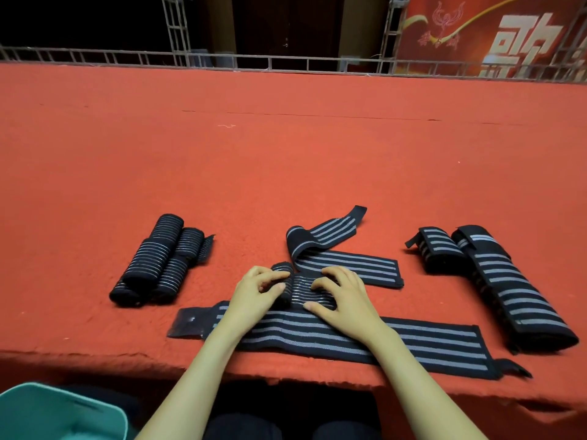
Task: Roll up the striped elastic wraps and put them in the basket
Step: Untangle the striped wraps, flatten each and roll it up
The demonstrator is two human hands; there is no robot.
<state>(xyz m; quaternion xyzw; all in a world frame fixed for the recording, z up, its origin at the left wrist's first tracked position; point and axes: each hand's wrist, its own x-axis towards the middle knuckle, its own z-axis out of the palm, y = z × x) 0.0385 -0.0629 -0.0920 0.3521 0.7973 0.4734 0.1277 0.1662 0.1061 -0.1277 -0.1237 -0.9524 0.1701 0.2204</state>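
Note:
A partly rolled black wrap with grey stripes [300, 289] lies between my hands, its loose tail [346, 265] running back and right. My left hand [257, 292] curls its fingers over the left end of the roll. On the roll's right part my right hand [341, 296] has its fingers bent over the fabric. A flat unrolled wrap [422, 342] stretches under my wrists along the front edge. Several finished rolls [158, 262] are piled at the left. The teal basket [104, 411] sits at the bottom left, below the surface's edge.
More striped wraps, folded or loosely bundled [495, 281], lie at the right. The red felt-covered surface [286, 147] extends far back to a metal truss rail [222, 60]. Its front edge [95, 360] runs just before my forearms.

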